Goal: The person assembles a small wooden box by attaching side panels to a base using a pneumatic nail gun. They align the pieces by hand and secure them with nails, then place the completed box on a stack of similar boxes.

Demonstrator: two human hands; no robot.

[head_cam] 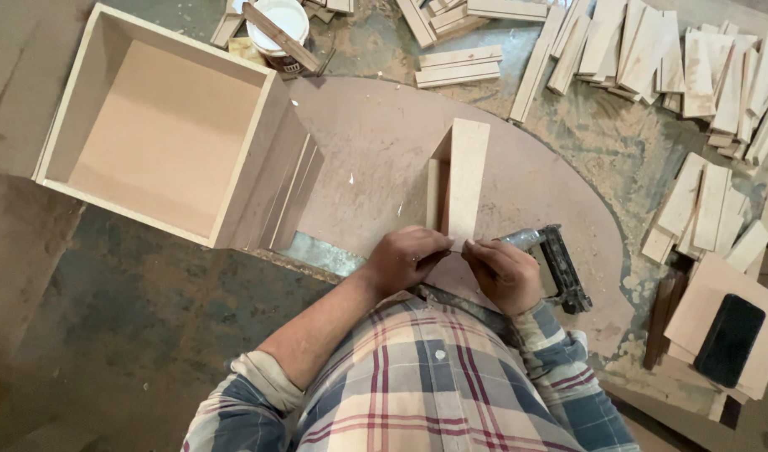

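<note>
Surface: dusty workshop floor (124, 335) with a rounded brown board (376, 142) under the work.
Left hand (405, 258): fingers pinched on the near end of the upright pale wooden plank (469, 180).
Right hand (503, 272): fingers gripping the same plank end, just beside the left hand.
Plank: stands on edge against a thinner pale strip (432, 194), directly ahead of both hands.
Right of the hands: grey metal nail gun (556, 266), touching the right hand.
Left of the hands: open square pale wooden box (162, 125).
Far ahead: white plastic tub (277, 21), scattered pale wood offcuts (702, 75).
</note>
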